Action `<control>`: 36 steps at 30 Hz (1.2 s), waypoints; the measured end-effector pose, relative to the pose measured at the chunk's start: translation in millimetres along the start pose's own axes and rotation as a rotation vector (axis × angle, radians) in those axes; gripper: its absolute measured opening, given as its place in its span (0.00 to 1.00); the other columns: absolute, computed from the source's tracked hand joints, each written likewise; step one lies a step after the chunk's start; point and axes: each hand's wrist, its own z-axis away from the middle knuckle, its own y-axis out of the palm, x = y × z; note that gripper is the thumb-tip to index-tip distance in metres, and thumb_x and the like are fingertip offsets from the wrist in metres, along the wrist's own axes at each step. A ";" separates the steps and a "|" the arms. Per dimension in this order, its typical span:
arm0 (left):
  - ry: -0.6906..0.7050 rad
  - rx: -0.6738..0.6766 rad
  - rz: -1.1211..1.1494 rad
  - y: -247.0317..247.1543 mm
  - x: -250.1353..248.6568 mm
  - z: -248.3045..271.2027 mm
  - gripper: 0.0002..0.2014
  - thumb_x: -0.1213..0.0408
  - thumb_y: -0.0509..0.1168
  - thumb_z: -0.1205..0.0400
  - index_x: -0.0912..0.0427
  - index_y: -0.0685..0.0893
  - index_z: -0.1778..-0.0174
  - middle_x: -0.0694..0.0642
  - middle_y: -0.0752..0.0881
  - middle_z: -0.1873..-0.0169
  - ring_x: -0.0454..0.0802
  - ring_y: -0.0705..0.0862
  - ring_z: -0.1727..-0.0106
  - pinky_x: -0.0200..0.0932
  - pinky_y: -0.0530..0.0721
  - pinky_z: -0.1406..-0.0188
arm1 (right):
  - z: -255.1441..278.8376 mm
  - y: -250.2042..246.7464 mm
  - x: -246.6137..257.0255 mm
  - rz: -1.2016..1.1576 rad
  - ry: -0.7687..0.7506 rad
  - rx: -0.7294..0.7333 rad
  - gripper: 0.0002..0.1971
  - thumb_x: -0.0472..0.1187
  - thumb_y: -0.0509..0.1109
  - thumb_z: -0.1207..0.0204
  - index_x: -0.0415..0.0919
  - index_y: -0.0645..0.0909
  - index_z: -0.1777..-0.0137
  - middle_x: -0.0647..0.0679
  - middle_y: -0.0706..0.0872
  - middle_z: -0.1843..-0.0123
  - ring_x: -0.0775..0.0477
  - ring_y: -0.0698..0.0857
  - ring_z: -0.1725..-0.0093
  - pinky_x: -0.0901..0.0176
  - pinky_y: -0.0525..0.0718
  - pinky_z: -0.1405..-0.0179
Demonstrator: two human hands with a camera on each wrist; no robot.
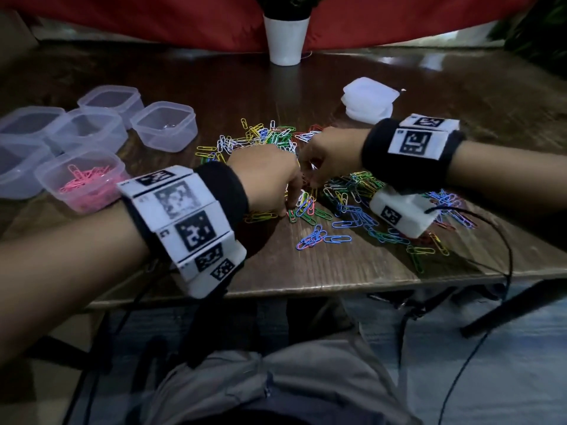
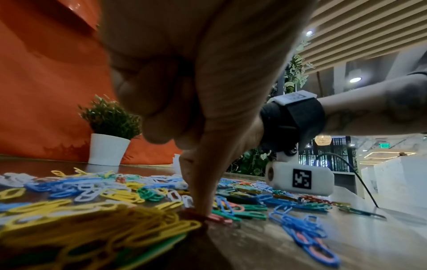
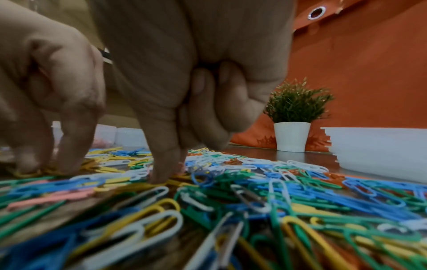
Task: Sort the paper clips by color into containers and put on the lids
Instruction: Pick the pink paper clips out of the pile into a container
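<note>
A loose pile of paper clips point(image 1: 346, 194) in several colours lies mid-table. My left hand point(image 1: 287, 207) reaches down into its near side. In the left wrist view the left hand point(image 2: 198, 211) has thumb and forefinger closing on a red paper clip point(image 2: 215, 218) that lies flat on the wood, the other fingers curled in. My right hand point(image 1: 308, 179) is close beside it. Seen from the right wrist, the right hand point(image 3: 168, 175) pinches at a clip in the pile whose colour I cannot tell. One clear tub point(image 1: 92, 154) holds pink clips.
Several empty clear tubs point(image 1: 165, 104) stand at the left, behind the pink one. A stack of white lids point(image 1: 368, 99) sits at the back right. A white plant pot point(image 1: 287, 38) stands at the far edge. The table's front edge point(image 1: 306, 289) is near.
</note>
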 end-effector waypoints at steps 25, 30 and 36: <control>-0.187 0.166 1.029 8.2 34.6 -0.5 0.21 0.54 0.55 0.15 0.54 0.65 0.75 0.46 0.63 0.87 0.38 0.58 0.88 0.24 0.53 0.89 | 44.3 17.3 -5.8 -0.489 0.122 -0.051 0.19 0.42 0.58 0.16 0.46 0.74 0.71 0.54 0.71 0.77 0.60 0.71 0.83 0.74 0.67 0.80; -0.096 0.207 1.238 0.4 40.0 5.6 0.14 0.55 0.59 0.21 0.57 0.71 0.70 0.48 0.72 0.83 0.36 0.59 0.87 0.23 0.51 0.87 | 48.8 19.2 9.9 -0.031 0.074 -0.035 0.20 0.56 0.64 0.23 0.47 0.70 0.72 0.51 0.72 0.75 0.54 0.70 0.74 0.57 0.65 0.74; -0.248 0.261 1.434 1.0 52.4 10.6 0.15 0.64 0.50 0.17 0.55 0.69 0.71 0.46 0.67 0.83 0.36 0.58 0.89 0.26 0.49 0.88 | 30.9 19.9 16.2 -0.101 0.172 -0.020 0.15 0.52 0.70 0.25 0.39 0.80 0.63 0.46 0.77 0.69 0.45 0.75 0.66 0.62 0.66 0.74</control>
